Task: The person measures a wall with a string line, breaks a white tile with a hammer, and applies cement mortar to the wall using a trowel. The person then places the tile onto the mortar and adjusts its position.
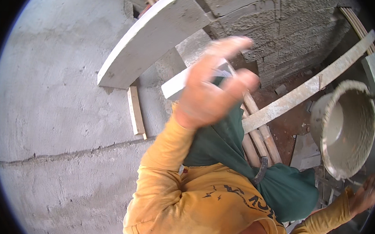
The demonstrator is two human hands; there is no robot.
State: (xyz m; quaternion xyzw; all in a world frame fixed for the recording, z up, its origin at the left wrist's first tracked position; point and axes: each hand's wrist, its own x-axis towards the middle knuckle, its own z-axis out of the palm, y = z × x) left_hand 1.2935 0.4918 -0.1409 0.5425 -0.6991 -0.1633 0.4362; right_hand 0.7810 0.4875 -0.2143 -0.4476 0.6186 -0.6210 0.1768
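Note:
My left hand (203, 98) is raised in the middle, blurred by motion. Its thumb and fingers are apart, and nothing shows in it. Behind it lies a pale block (175, 85), partly covered by the hand. A large pale slab (153, 46) stands against the wall beyond, its edge bent by the lens. At the far right, my right hand (366, 193) is just below a mortar-crusted bucket (319, 120). Its fingers look curled around something thin at the picture's edge that I cannot make out. Wet grey mortar coats the bucket's inside.
A grey plastered wall (60, 88) fills the left side. A short wooden strip (135, 111) rests against it under the slab. A long plank (302, 95) crosses at right, over wooden poles (261, 138). Rough blockwork (295, 35) stands behind. Reddish ground with rubble (281, 89) shows below.

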